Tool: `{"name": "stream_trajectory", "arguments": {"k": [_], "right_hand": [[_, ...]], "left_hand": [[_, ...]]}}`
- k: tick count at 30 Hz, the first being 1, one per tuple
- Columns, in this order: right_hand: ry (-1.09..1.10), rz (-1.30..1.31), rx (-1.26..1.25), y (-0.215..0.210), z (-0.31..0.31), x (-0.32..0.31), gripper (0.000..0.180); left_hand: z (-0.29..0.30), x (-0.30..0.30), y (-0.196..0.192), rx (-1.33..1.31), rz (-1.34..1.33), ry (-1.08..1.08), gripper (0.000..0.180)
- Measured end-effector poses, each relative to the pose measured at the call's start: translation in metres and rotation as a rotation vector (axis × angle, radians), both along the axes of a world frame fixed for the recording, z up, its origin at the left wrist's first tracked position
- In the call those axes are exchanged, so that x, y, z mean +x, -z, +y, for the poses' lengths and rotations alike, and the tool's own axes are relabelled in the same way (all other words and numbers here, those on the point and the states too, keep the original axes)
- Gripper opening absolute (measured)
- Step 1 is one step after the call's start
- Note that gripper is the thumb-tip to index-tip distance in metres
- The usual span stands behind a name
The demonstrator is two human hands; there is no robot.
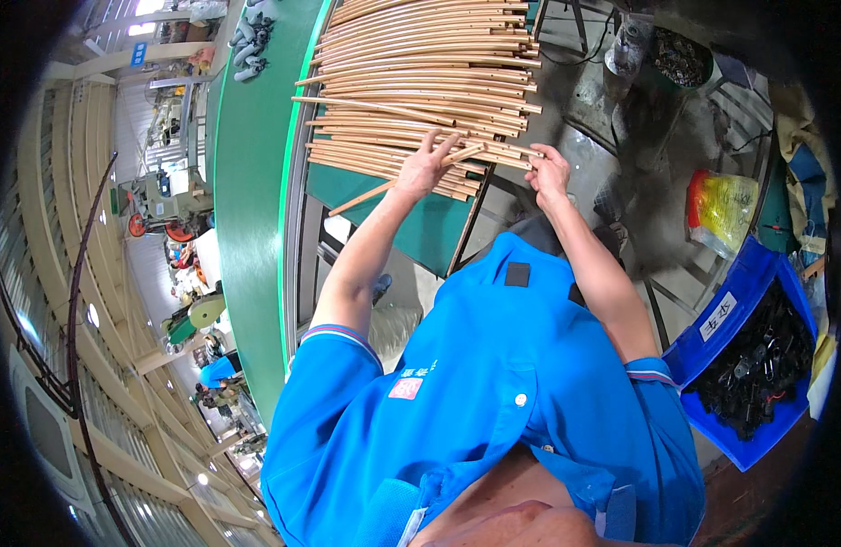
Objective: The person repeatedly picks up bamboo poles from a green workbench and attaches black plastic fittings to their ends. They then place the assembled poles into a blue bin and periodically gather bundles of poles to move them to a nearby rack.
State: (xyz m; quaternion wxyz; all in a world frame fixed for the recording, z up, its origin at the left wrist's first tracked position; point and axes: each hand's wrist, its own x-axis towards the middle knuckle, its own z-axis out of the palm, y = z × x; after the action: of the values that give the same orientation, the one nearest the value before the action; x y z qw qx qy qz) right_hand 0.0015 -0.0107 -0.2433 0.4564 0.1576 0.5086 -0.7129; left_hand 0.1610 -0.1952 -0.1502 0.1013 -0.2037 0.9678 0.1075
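Many long, thin copper-tan rods lie side by side across a green table; small dark spots show near some right ends. My left hand is closed around one slanted rod, whose lower left end sticks out past my wrist. Its other end crosses over the rods beneath. My right hand pinches the right end of a rod beside the row, thumb and fingertips together. How many rods are in each hand I cannot tell.
Left of the rods runs a long green conveyor belt with grey parts at its far end. At the right stands a blue bin of small black parts. Nearby are a yellow-red plastic bag and a container of dark bits.
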Motion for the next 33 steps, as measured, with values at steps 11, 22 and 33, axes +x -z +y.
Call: {"name": "stream_trajectory", "arguments": {"k": [11, 22, 33], "right_hand": [[0.022, 0.322, -0.140, 0.014, 0.035, -0.007, 0.014], [-0.167, 0.407, -0.010, 0.018, 0.036, -0.008, 0.027], [-0.275, 0.367, 0.156, 0.003, 0.025, -0.005, 0.022]], "left_hand": [[-0.029, 0.010, 0.026, 0.017, 0.209, -0.104, 0.048], [-0.054, -0.033, 0.030, -0.092, -0.059, -0.035, 0.021], [-0.065, -0.040, -0.020, -0.234, -0.033, 0.308, 0.030]]}}
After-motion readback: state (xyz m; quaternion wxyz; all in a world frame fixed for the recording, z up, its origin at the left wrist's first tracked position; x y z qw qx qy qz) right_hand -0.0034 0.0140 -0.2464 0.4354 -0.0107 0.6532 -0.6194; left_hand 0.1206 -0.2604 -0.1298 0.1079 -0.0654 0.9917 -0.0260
